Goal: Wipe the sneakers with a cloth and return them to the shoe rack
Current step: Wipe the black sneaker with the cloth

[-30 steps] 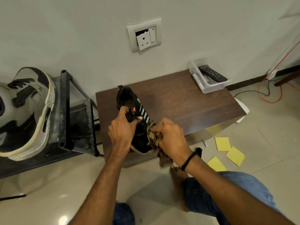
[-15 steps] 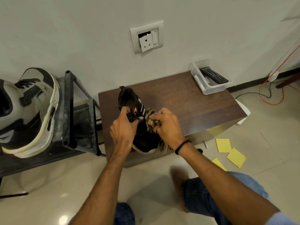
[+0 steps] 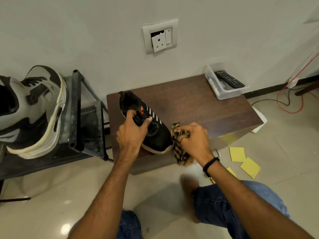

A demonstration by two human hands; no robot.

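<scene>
Pale wall, glossy tiled floor

A black sneaker with grey diagonal stripes, an orange tab and a pale sole sits on the bench near its left edge, heel toward the far left corner, toe at the near edge. The left hand grips it at the laces. A brown checked cloth, bunched in the right hand, touches the toe's right side and hangs over the near edge. A grey-and-black sneaker lies tilted on the dusty black shoe rack just left of the bench.
</scene>
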